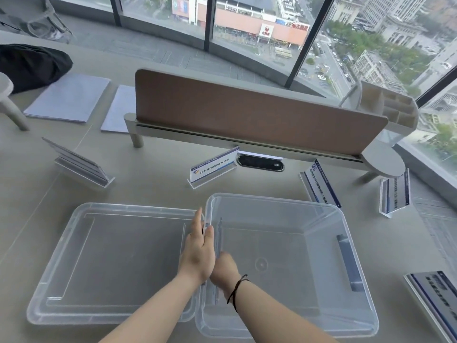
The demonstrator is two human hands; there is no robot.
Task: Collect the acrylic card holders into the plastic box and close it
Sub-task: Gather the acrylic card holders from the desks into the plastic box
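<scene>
Both hands [200,253] meet at box [356,315] wall beside lid [61,256].

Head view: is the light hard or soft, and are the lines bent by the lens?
Head view: soft daylight from the windows, only faint shadows under the plastic box and lid; wide-angle lens bows the window frames and the brown divider; the card holder at the right edge is smeared, its print unreadable; both hands, left and right, look sharp.
</scene>
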